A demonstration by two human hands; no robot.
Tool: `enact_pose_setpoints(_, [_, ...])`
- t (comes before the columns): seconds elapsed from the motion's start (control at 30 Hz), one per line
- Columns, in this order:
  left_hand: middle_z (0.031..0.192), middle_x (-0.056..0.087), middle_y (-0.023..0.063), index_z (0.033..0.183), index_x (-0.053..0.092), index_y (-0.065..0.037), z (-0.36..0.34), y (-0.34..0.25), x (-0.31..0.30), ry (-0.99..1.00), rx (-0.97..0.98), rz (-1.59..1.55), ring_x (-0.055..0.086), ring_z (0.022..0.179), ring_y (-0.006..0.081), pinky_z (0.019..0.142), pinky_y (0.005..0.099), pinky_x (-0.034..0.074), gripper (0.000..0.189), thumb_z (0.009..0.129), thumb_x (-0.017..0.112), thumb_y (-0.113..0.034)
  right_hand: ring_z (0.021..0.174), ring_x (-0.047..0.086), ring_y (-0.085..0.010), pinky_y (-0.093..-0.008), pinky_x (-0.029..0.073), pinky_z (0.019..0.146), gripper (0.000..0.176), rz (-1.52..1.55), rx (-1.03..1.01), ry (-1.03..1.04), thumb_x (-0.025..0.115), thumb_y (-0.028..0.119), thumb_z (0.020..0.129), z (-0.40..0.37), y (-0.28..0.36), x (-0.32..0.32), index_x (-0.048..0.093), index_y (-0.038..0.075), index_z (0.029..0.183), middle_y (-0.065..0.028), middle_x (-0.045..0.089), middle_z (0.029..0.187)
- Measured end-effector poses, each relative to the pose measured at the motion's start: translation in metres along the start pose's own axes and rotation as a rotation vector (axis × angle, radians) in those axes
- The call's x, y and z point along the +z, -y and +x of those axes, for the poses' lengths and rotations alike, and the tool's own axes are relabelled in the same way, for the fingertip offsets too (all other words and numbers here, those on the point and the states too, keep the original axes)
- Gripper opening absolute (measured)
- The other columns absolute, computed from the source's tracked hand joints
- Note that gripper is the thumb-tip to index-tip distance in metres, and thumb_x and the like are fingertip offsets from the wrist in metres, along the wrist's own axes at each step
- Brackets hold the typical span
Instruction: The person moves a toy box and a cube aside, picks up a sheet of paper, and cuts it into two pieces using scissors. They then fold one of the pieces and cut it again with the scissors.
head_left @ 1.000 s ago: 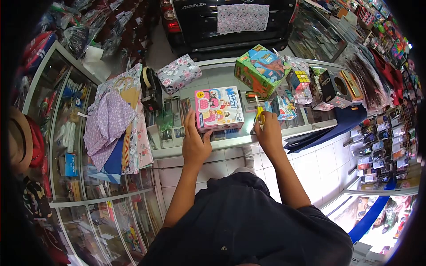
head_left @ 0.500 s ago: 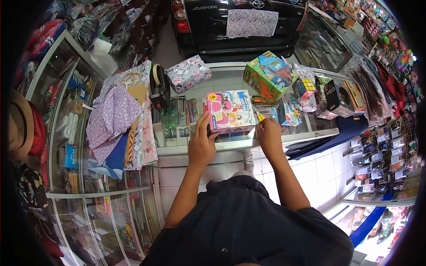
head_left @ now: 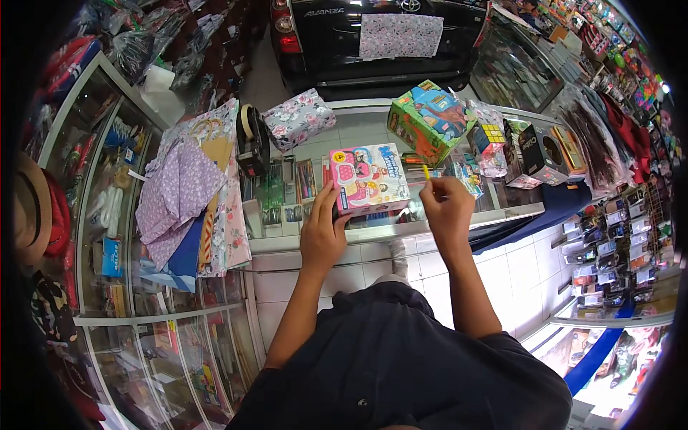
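Note:
A pink and white toy box (head_left: 369,179) lies on the glass counter in front of me. My left hand (head_left: 322,229) grips its near left corner, with the fingers along the left side and the thumb at the front. To the right of the box, my right hand (head_left: 450,208) is closed in a pinch, apart from the box. A slim yellow tool (head_left: 426,173) sticks up from its fingertips; its exact kind is too small to tell. Behind that hand stands a green dinosaur-print box (head_left: 432,123), and a small blue and white box (head_left: 469,180) lies beside it.
A tape dispenser (head_left: 252,140) and a flower-wrapped parcel (head_left: 299,119) stand at the back left. Folded purple fabric (head_left: 177,188) and paper sheets cover the left end. On the right are a Rubik's cube box (head_left: 491,138) and a black box (head_left: 546,155). A black car (head_left: 383,68) is parked beyond.
My right hand has moved slightly right and away from the toy box's edge, and the yellow tool now points upward. My left hand stays on the box. The view has shifted a little.

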State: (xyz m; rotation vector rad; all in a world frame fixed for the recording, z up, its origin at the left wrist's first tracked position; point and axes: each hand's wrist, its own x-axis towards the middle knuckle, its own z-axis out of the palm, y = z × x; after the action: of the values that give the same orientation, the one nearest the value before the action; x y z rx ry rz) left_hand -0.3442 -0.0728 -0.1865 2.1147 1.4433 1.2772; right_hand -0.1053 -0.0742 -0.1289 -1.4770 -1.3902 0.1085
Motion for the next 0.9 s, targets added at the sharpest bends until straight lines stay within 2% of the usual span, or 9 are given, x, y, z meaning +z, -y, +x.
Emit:
enact_pose_setpoints(0.2, [0.148,0.058,0.0176,0.144,0.052,-0.005,-0.001,-0.001,-0.004,0.068,0.042,-0.001,0.057,0.135,0.0399,0.112,0.0468,0.047,0.067,0.086,0.082,-0.019,0.085,0.068,-0.0307,-0.0411,0.057,0.072,0.010,-0.067,-0.377,0.212,0.076,0.006,0.085,-0.007,0.020,0.030,0.069,0.004,0.092,-0.0111,0.069,0.096])
enact_pose_setpoints(0.33, [0.149,0.058,0.0174,0.144,0.053,-0.005,-0.001,0.002,-0.007,0.097,0.067,-0.013,0.058,0.135,0.0394,0.112,0.0473,0.047,0.070,0.085,0.084,-0.026,0.095,0.068,-0.0286,-0.0382,0.058,0.074,0.011,-0.146,-0.438,0.312,0.075,0.008,0.084,-0.008,0.018,0.035,0.071,0.006,0.094,-0.0092,0.069,0.098])
enact_pose_setpoints(0.47, [0.150,0.058,0.0146,0.147,0.051,-0.007,0.000,0.001,-0.010,0.143,0.130,-0.027,0.059,0.132,0.0382,0.112,0.0473,0.047,0.072,0.085,0.082,-0.028,0.126,0.054,-0.0398,-0.0492,0.046,0.096,0.057,-0.283,-0.423,0.208,0.082,0.048,0.080,-0.008,0.024,0.029,0.074,0.008,0.120,-0.0182,0.064,0.131])
enact_pose_setpoints(0.5, [0.150,0.059,0.0119,0.149,0.050,-0.009,0.000,0.001,-0.010,0.172,0.149,-0.016,0.061,0.130,0.0378,0.111,0.0478,0.047,0.073,0.086,0.080,-0.029,0.136,0.044,-0.0468,-0.0565,0.037,0.101,0.081,-0.304,-0.356,0.272,0.081,0.068,0.072,-0.009,0.020,0.034,0.072,0.010,0.128,-0.0206,0.058,0.142])
enact_pose_setpoints(0.6, [0.146,0.062,0.0124,0.150,0.049,-0.009,0.000,0.005,-0.009,0.177,0.136,-0.040,0.062,0.128,0.0379,0.112,0.0484,0.047,0.071,0.087,0.078,-0.024,0.138,0.043,-0.0488,-0.0615,0.037,0.098,0.088,-0.374,-0.336,0.254,0.080,0.074,0.068,-0.015,0.019,0.033,0.071,0.013,0.131,-0.0198,0.058,0.144])
enact_pose_setpoints(0.63, [0.146,0.062,0.0124,0.150,0.049,-0.009,0.000,0.005,-0.009,0.177,0.139,-0.037,0.062,0.128,0.0379,0.112,0.0484,0.047,0.071,0.087,0.078,-0.024,0.141,0.039,-0.0518,-0.0690,0.034,0.099,0.096,-0.395,-0.314,0.265,0.081,0.078,0.063,-0.017,0.019,0.035,0.069,0.016,0.135,-0.0237,0.053,0.147])
enact_pose_setpoints(0.73, [0.141,0.065,0.0141,0.150,0.049,-0.009,0.000,0.002,-0.011,0.176,0.118,-0.036,0.064,0.125,0.0371,0.112,0.0481,0.047,0.071,0.086,0.078,-0.019,0.143,0.036,-0.0543,-0.0738,0.032,0.102,0.097,-0.457,-0.235,0.283,0.081,0.078,0.062,-0.023,0.025,0.038,0.069,0.019,0.138,-0.0288,0.049,0.150])
enact_pose_setpoints(0.8, [0.139,0.065,0.0160,0.153,0.046,-0.010,0.000,-0.003,-0.013,0.215,-0.012,-0.120,0.064,0.125,0.0351,0.110,0.0477,0.048,0.078,0.082,0.079,-0.011,0.142,0.034,-0.0573,-0.0744,0.033,0.103,0.096,-0.429,-0.228,0.293,0.085,0.071,0.060,-0.026,0.016,0.045,0.067,0.020,0.140,-0.0314,0.045,0.152])
enact_pose_setpoints(0.9, [0.142,0.061,0.0182,0.157,0.040,-0.009,0.003,-0.002,-0.013,0.194,0.017,-0.192,0.064,0.126,0.0348,0.108,0.0462,0.049,0.086,0.079,0.076,-0.002,0.138,0.035,-0.0592,-0.0692,0.040,0.099,0.089,-0.350,-0.226,0.283,0.087,0.052,0.057,-0.028,0.013,0.047,0.069,0.022,0.139,-0.0301,0.046,0.152])
